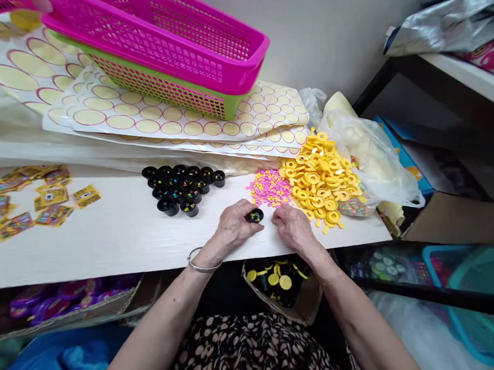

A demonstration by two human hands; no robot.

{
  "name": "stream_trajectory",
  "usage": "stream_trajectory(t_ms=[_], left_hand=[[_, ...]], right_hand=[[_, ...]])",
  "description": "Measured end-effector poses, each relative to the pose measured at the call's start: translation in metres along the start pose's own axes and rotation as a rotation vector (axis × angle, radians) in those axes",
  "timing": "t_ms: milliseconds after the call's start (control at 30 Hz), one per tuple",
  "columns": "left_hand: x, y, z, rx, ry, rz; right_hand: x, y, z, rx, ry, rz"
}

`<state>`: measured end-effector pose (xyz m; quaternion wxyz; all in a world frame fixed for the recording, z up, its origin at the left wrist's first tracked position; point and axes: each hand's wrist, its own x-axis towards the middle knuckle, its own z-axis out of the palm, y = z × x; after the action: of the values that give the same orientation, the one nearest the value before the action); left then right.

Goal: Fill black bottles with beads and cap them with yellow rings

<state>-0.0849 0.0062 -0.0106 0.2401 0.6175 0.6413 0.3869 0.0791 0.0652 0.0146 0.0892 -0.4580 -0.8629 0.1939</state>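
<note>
My left hand (235, 223) grips a small black round cup (255, 215) with colourful bits inside, held over the white table. Close to its right, my right hand (291, 226) has its fingers curled together at the edge of a pile of pink and yellow beads (269, 187); whatever they pinch is hidden. A cluster of similar black cups (178, 186) stands to the left of my hands, several with coloured bits in them. Beyond my right hand lies a heap of yellow ring-shaped plastic pieces (320, 175).
Pink (187, 52) and green baskets (161, 84) sit stacked on sticker sheets (143, 113) at the back. Small printed cards (50, 197) lie at the left. An open box with black-and-yellow pieces (281, 286) is below the table edge. A dark shelf (447, 74) stands at right.
</note>
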Motion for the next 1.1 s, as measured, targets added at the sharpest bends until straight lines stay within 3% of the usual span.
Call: stream_trajectory(t_ms=[167,367,500,667,1100], left_hand=[[0.0,0.003,-0.001,-0.003,0.001,-0.004],[-0.001,0.003,-0.001,0.011,0.005,0.022],[-0.003,0.005,-0.002,0.026,-0.002,0.054],[-0.004,0.006,-0.001,0.02,0.011,0.051],[-0.004,0.003,0.001,0.018,0.049,0.094]], right_hand=[[-0.011,0.013,0.007,0.28,0.123,-0.07],[-0.014,0.007,0.013,0.115,0.152,-0.07],[-0.011,-0.01,0.005,0.26,0.267,-0.126],[-0.002,-0.03,-0.004,0.198,0.153,-0.262],[0.004,-0.052,-0.01,-0.219,-0.013,-0.268]])
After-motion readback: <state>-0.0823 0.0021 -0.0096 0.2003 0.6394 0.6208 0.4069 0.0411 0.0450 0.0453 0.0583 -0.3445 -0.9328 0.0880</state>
